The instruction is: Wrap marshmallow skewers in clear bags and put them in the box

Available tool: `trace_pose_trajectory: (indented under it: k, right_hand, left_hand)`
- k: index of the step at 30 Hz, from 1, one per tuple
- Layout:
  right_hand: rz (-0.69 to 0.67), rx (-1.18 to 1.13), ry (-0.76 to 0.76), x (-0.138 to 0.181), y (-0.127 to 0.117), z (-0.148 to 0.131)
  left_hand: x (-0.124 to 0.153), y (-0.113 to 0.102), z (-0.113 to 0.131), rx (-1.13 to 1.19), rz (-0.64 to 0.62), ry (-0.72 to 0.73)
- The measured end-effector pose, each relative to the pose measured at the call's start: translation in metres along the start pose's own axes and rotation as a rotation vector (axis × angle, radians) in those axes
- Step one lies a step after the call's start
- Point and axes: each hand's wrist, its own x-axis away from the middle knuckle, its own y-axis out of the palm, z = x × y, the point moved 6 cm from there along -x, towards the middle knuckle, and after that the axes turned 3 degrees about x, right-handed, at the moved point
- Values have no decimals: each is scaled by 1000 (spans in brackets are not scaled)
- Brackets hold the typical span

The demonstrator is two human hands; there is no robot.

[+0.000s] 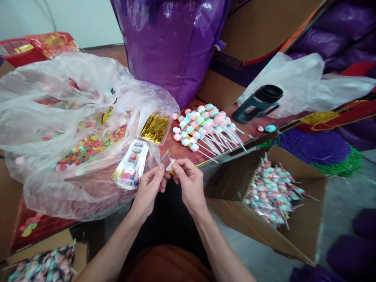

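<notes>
My left hand (150, 185) and my right hand (188, 180) meet at the table's near edge, both pinched on a small clear printed bag (170, 165) held between them. A stack of the same printed bags (132, 164) lies just left of my left hand. Behind it sits a clear tray of gold twist ties (155, 127). Several marshmallow skewers (202, 126) in pink, blue and white lie on the table beyond my right hand.
A big clear plastic bag (58, 102) of coloured candy rings covers the left of the table. An open cardboard box (293, 235) at right holds wrapped skewers. A dark bottle (258, 103), a purple sack (173, 43) and more boxes stand behind.
</notes>
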Motion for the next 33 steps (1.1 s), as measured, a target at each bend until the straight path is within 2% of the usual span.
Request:
trace_pose_trajectory:
  k: [2,5,11,13,15,18,20,25,29,33]
  right_hand:
    - [-13,28,-2,1,-3,-3]
    - [13,39,2,4,-8,-5]
    - [-24,-209,134,10,-7,1]
    - [-46,-233,159,12,-3,4]
    - [-10,-223,155,12,-4,6]
    - [117,-177,115,9,-10,8]
    - [151,-124,91,7,-12,8]
    - [138,100,-19,2,-18,3]
    - [104,262,-84,1,-23,-6]
    - [115,302,-82,-2,-26,-11]
  left_hand:
    - [-5,5,-2,175,-2,-59]
    - [-14,8,3,352,68,-61]
    - [-18,12,8,342,110,49]
    - [-16,13,7,312,109,84]
    - [-14,12,8,261,129,142]
    - [-9,10,9,180,179,246]
    - [-8,11,7,176,177,250]
    - [-13,16,3,260,146,178]
    - [-19,13,3,242,170,125]
    - [-20,10,6,215,251,204]
